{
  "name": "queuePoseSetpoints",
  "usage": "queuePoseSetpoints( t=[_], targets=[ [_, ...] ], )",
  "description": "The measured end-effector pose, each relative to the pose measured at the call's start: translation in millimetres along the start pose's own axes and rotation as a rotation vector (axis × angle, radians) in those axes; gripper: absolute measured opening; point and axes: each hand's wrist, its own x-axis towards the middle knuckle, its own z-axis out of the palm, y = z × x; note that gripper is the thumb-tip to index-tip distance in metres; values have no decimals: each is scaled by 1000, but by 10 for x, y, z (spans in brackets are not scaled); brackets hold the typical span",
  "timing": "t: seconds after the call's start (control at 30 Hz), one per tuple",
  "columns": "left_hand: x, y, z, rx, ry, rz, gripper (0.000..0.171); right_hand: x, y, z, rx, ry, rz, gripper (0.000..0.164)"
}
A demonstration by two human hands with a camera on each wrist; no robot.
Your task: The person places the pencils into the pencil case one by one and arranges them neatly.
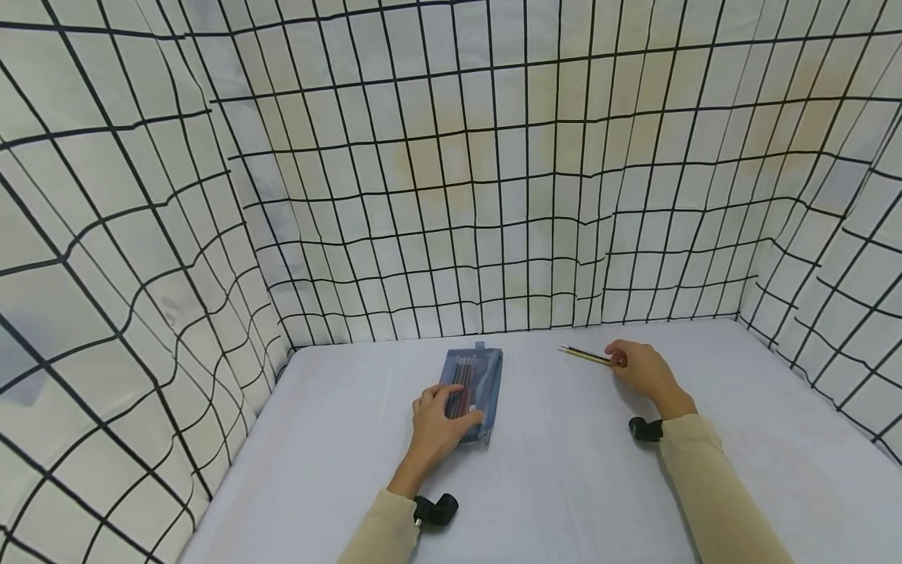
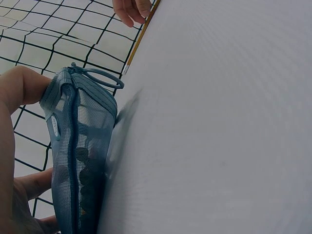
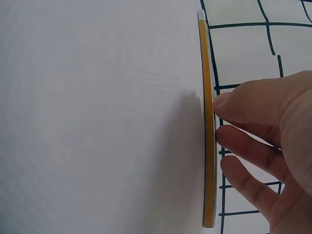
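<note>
A blue mesh pencil case (image 1: 488, 389) lies on the white table, with several pencils (image 1: 461, 377) showing through its top. My left hand (image 1: 438, 423) rests on its near part, fingers and thumb spread apart over the case. In the left wrist view, the thumb touches the corner by the zip (image 2: 73, 146), close to a loop strap (image 2: 105, 77). Off to the right, my right hand (image 1: 644, 374) pinches a slim yellow pencil (image 1: 588, 356) with thumb and fingertips. The right wrist view shows the pencil's pale end (image 3: 201, 15) pointing away from the hand.
White fabric with a black grid (image 1: 521, 196) rises behind the white table (image 1: 557, 486) and along both sides. A black wrist camera (image 1: 437, 511) sits at my left sleeve (image 1: 384, 533), and another black camera (image 1: 644, 428) at my right sleeve (image 1: 719, 486).
</note>
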Motion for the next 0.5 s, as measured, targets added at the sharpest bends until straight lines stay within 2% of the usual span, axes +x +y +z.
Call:
queuePoseSetpoints(
  t=[0.5],
  targets=[
    [3, -9, 0, 0, -3, 4, 68, 24, 26, 8, -9, -34, 31, 29]
  ],
)
